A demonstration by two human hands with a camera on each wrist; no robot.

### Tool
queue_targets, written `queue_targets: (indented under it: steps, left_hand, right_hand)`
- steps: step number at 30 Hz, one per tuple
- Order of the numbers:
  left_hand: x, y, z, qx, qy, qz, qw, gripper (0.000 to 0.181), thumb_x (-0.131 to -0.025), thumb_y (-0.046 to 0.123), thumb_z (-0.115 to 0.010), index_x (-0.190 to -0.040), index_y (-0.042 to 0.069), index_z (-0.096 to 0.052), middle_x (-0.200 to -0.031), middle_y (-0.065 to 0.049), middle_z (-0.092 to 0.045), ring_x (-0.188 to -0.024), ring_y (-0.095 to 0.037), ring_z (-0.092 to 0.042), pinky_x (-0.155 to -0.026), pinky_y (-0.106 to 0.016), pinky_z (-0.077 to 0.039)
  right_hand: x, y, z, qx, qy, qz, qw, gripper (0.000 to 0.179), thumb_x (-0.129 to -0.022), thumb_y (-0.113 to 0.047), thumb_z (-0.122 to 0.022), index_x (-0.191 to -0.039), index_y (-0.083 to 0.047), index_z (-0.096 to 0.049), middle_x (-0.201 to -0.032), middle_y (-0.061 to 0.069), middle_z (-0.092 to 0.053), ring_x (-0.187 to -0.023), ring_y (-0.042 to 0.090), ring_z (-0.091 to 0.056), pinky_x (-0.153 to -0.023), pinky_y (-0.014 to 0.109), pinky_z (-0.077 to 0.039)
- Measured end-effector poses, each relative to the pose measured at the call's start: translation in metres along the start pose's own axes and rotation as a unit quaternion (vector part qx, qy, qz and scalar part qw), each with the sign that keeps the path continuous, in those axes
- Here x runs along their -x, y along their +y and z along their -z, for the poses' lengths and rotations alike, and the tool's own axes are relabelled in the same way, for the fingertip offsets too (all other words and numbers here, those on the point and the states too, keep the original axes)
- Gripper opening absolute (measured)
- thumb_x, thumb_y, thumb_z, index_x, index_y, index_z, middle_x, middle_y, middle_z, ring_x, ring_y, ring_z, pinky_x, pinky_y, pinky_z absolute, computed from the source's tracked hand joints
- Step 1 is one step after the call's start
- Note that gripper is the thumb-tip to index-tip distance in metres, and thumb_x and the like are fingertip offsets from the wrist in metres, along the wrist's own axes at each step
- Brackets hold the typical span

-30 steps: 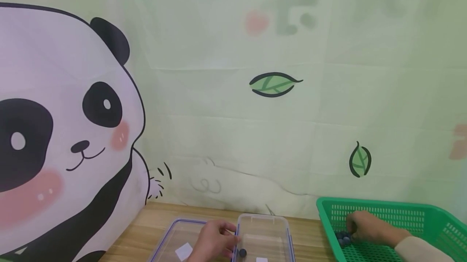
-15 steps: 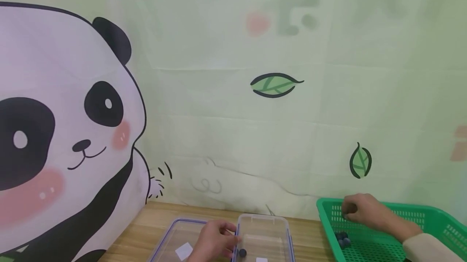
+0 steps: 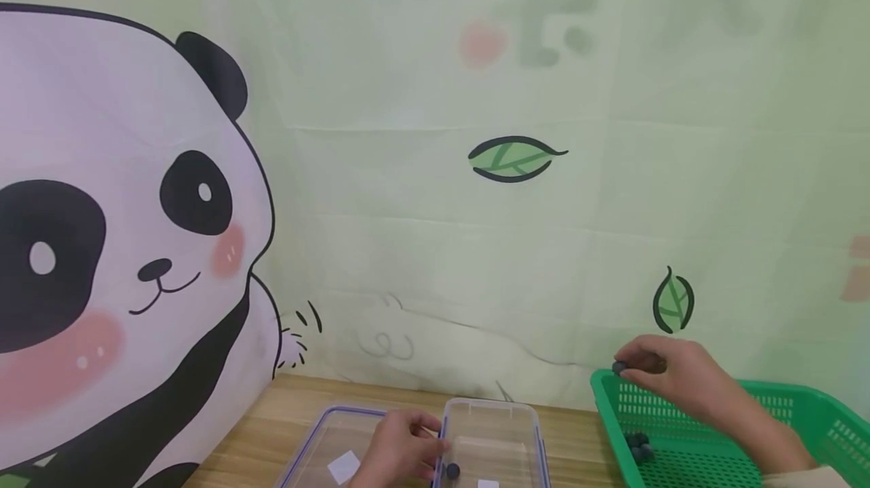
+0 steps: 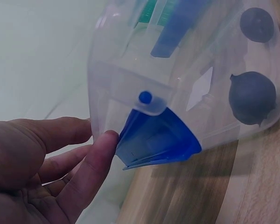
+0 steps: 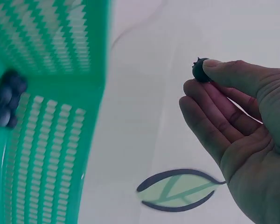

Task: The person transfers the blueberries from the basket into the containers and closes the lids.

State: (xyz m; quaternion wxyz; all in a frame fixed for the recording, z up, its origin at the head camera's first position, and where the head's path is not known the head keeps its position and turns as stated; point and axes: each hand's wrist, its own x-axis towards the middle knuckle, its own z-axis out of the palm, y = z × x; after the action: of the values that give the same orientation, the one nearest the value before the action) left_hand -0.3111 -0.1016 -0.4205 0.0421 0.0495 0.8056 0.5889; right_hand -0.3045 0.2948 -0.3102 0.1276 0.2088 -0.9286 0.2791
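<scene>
We see right hand: fingers pinch blueberry near green basket. Left hand: fingers pinch edge of clear box, two other berries inside.

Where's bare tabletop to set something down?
The wooden table is bare between the clear box and green basket, also left of the blue-edged panel. It's crowded at the box's left edge, by the left hand.
</scene>
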Motion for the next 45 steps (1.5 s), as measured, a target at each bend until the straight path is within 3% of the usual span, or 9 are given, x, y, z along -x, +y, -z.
queue_targets:
  steps: [11, 21, 30, 37, 45]
  left_hand:
    - [0.0, -0.001, -0.002, 0.001, -0.001, -0.004, 1.0, 0.02, -0.091, -0.001, -0.08, -0.108, -0.007, -0.073, -0.084, -0.009, -0.068, -0.061, -0.015, -0.069, -0.059, -0.033, -0.065]
    - [-0.001, -0.001, -0.003, 0.008, -0.002, -0.01, 0.9999, 0.02, -0.09, -0.003, -0.08, -0.108, -0.007, -0.073, -0.084, -0.01, -0.068, -0.06, -0.016, -0.07, -0.059, -0.033, -0.066]
    - [-0.001, -0.002, -0.003, 0.013, -0.003, -0.015, 0.9998, 0.02, -0.09, -0.003, -0.08, -0.108, -0.008, -0.073, -0.083, -0.01, -0.068, -0.06, -0.016, -0.069, -0.059, -0.033, -0.066]
    - [-0.001, -0.003, -0.001, 0.007, -0.002, -0.019, 0.9998, 0.02, -0.091, -0.002, -0.08, -0.108, -0.008, -0.072, -0.083, -0.009, -0.068, -0.062, -0.016, -0.069, -0.059, -0.033, -0.065]
    - [0.0, -0.006, -0.001, 0.007, -0.006, -0.021, 0.9997, 0.019, -0.091, 0.0, -0.08, -0.108, -0.007, -0.072, -0.083, -0.009, -0.068, -0.062, -0.016, -0.069, -0.059, -0.032, -0.065]
  right_hand:
    - [0.021, -0.039, -0.018, -0.046, 0.047, -0.027, 0.9975, 0.019, -0.096, -0.017, -0.081, -0.114, -0.011, -0.076, -0.103, -0.006, -0.077, -0.092, 0.01, -0.073, -0.078, 0.024, -0.061]
    - [0.035, -0.056, -0.032, -0.088, 0.059, -0.024, 0.9941, 0.02, -0.097, -0.024, -0.08, -0.114, -0.014, -0.076, -0.104, -0.009, -0.077, -0.093, 0.006, -0.073, -0.08, 0.025, -0.062]
    - [0.036, -0.053, -0.048, -0.128, 0.03, -0.001, 0.9913, 0.021, -0.097, -0.02, -0.08, -0.114, -0.009, -0.075, -0.104, -0.006, -0.076, -0.092, 0.007, -0.073, -0.077, 0.025, -0.062]
    - [0.031, -0.054, -0.064, -0.153, -0.01, 0.084, 0.9845, 0.015, -0.099, -0.013, -0.077, -0.113, -0.009, -0.075, -0.102, -0.007, -0.076, -0.091, 0.008, -0.074, -0.078, 0.027, -0.063]
    - [0.027, -0.067, -0.085, -0.198, -0.097, 0.079, 0.9721, 0.012, -0.098, -0.006, -0.076, -0.11, -0.005, -0.075, -0.101, 0.0, -0.076, -0.089, 0.009, -0.073, -0.076, 0.026, -0.063]
